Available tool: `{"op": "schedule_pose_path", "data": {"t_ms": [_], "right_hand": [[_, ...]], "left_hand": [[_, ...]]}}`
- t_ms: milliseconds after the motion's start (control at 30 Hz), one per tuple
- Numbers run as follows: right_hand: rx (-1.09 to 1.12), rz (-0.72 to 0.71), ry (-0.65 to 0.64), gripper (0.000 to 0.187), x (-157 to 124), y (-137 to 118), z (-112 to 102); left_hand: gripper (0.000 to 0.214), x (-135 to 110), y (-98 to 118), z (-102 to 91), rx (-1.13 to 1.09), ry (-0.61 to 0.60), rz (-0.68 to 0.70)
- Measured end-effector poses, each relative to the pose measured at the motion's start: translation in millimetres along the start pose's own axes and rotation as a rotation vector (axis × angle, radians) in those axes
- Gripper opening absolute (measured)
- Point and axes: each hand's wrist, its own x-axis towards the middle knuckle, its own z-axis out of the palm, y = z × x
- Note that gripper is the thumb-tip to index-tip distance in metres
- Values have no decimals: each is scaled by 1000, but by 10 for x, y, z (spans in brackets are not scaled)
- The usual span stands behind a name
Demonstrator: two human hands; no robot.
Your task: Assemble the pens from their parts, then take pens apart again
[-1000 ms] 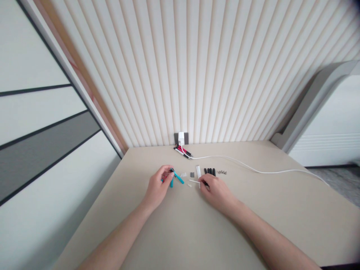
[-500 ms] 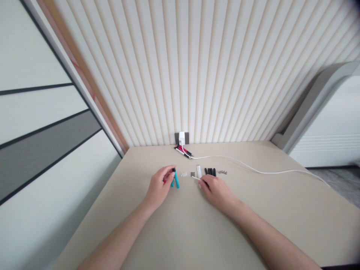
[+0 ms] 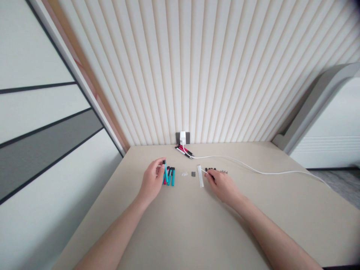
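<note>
near the middle of the beige desk (image 3: 180,225), my left hand (image 3: 152,178) pinches a slim teal pen (image 3: 166,172), light and stiff, by its barrel, while my right fingertips (image 3: 210,174) narrowly grip a flimsy thin white rod (image 3: 204,171), safest held near its end, just beside a white strip (image 3: 200,176).

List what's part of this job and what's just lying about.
Part of the job:
left hand holding a teal pen
right hand holding a thin white stick
teal and red pens
white strip
small white pieces
dark square piece
black pieces
small grey bits

Just lying about:
bundled pens
white wall charger
white cable
</note>
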Motion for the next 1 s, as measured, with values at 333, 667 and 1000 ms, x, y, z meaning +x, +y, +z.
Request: {"op": "schedule_pose_path", "data": {"t_ms": [333, 667, 1000], "right_hand": [[7, -20, -24, 28, -14, -31, 60], [-22, 2, -75, 30, -24, -83, 3], [80, 17, -184, 27, -22, 120, -316]], "left_hand": [[28, 214, -490, -124, 357, -40, 38], [27, 207, -557, -45, 384, -100, 51], [22, 209, -565, -36, 462, -73, 54]]}}
